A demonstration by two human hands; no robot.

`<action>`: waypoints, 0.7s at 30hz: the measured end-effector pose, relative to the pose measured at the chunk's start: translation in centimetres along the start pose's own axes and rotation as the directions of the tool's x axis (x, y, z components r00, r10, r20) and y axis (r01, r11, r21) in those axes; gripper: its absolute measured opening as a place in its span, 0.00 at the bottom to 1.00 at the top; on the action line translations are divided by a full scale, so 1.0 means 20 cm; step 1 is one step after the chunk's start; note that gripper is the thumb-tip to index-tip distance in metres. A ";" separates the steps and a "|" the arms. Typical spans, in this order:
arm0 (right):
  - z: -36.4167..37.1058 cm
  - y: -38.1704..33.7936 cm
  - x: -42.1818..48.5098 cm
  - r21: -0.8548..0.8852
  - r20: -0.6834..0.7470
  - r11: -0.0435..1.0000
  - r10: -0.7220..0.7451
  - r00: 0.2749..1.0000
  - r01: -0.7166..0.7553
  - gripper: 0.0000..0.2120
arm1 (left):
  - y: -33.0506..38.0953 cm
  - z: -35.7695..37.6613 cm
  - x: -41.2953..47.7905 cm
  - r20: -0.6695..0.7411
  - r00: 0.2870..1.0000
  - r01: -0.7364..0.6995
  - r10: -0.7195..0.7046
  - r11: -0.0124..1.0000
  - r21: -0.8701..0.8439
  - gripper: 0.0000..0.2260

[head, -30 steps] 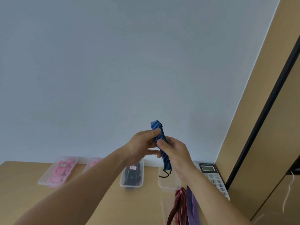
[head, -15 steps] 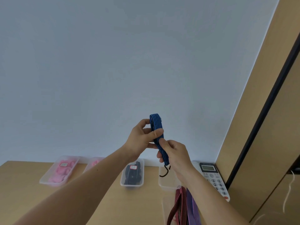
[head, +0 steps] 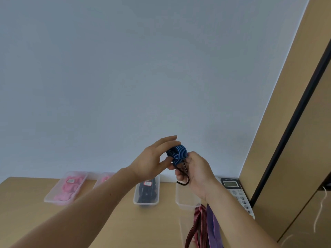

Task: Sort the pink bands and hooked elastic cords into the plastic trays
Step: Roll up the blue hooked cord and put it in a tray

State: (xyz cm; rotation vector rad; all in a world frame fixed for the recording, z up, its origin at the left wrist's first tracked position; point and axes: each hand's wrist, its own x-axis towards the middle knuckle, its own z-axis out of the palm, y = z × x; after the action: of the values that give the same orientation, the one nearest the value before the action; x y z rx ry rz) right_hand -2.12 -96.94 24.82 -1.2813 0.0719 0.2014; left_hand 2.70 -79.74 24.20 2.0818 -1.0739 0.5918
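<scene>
A blue striped elastic cord (head: 177,154) with a black hook (head: 185,177) is folded into a short bundle and held in the air above the desk. My right hand (head: 196,173) grips its lower end, with the hook hanging beside the palm. My left hand (head: 155,161) wraps over the folded top, thumb underneath. Below on the desk stand plastic trays: one with pink bands (head: 66,187) at the left, a second pink one (head: 105,179) partly hidden by my left forearm, one with black cords (head: 147,192), and a see-through tray (head: 186,198) under my right wrist.
Red striped (head: 198,224) and purple (head: 213,228) cords lie in a tray at the lower right. A white desk phone (head: 236,192) stands by the wooden cabinet side (head: 286,158) at the right. A pale wall (head: 125,77) rises behind the wooden desk (head: 26,212).
The cord stood long and upright between my hands; now it is folded over into a short loop. My left hand has moved over its top, and the hook hangs lower by my right palm.
</scene>
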 end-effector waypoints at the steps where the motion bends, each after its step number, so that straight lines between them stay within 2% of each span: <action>1: 0.00 0.00 0.00 0.015 0.027 1.000 -0.001 1.000 0.000 0.22 | 0.00 -0.01 0.00 0.021 0.999 -0.031 0.030 0.998 0.049 0.20; 4: -0.01 0.02 0.01 -0.021 0.066 1.000 -0.015 0.998 0.016 0.28 | 0.00 0.00 0.01 0.105 0.992 -0.092 0.075 0.981 0.172 0.20; 6: 0.00 0.04 0.02 -0.054 0.044 0.997 -0.054 0.998 0.057 0.24 | -0.01 0.00 0.01 0.149 0.987 -0.091 0.067 0.983 0.161 0.21; 8: -0.02 0.05 0.02 -0.018 -0.004 0.996 -0.088 0.996 0.088 0.18 | -0.01 -0.01 0.00 0.180 0.984 -0.023 0.013 0.998 0.054 0.25; 10: -0.05 0.06 0.03 -0.052 -0.059 0.989 -0.140 0.988 0.137 0.12 | 0.00 0.00 -0.01 0.186 0.971 0.181 -0.152 0.972 -0.152 0.30; 11: -0.06 0.06 0.04 -0.103 -0.074 0.980 -0.178 0.981 0.170 0.11 | 0.01 0.01 -0.01 0.176 0.948 0.307 -0.264 0.904 -0.298 0.30; 13: -0.08 0.07 0.04 -0.210 -0.066 0.948 -0.258 0.964 0.240 0.12 | 0.04 0.03 0.03 0.172 0.856 0.494 -0.488 0.669 -0.556 0.26; 14: -0.09 0.08 0.03 -0.279 -0.053 0.921 -0.297 0.954 0.271 0.12 | 0.05 0.04 0.05 0.202 0.801 0.550 -0.564 0.559 -0.620 0.24; 15: -0.09 0.09 0.03 -0.355 -0.037 0.886 -0.333 0.942 0.299 0.13 | 0.05 0.06 0.07 0.238 0.763 0.590 -0.601 0.498 -0.635 0.20; 18: -0.11 0.11 0.03 -0.544 -0.012 0.764 -0.421 0.907 0.347 0.13 | 0.07 0.11 0.10 0.254 0.727 0.626 -0.637 0.465 -0.626 0.12; 21: -0.16 0.13 0.04 -0.637 -0.034 0.701 -0.441 0.897 0.321 0.13 | 0.09 0.18 0.10 0.287 0.711 0.607 -0.642 0.355 -0.711 0.10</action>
State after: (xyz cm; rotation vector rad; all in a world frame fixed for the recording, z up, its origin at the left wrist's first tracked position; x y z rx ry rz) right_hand -1.64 -99.24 21.37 -1.9451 -0.1183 -0.2924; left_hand 2.64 -84.28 23.89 1.4669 -0.2771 -0.2320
